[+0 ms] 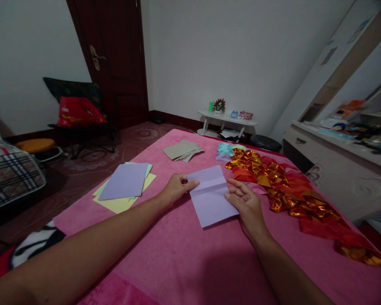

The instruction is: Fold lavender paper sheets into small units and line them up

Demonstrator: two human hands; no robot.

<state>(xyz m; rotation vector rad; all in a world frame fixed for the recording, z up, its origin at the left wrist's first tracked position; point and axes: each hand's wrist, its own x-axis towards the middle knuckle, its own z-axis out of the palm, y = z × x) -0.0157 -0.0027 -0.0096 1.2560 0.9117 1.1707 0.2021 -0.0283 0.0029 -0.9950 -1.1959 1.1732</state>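
Note:
A sheet of lilac paper (211,207) with a crease across its upper part is held between my two hands over the pink-covered table. My left hand (178,187) pinches its left edge, the thumb lying on top near the crease. At the right edge my right hand (245,202) grips the sheet with thumb and curled fingers. To the left lies a loose stack of coloured paper, a lilac sheet (127,181) on top of green and yellow sheets (117,206). Beyond my hands are several fanned grey-beige sheets (182,150).
Shiny gold folded pieces (257,163) and red folded pieces (320,226) run along the right side of the pink cloth (165,250). Light-blue folded paper (225,149) sits at the far end. A dresser (336,169) stands close on the right, a chair (79,120) far left.

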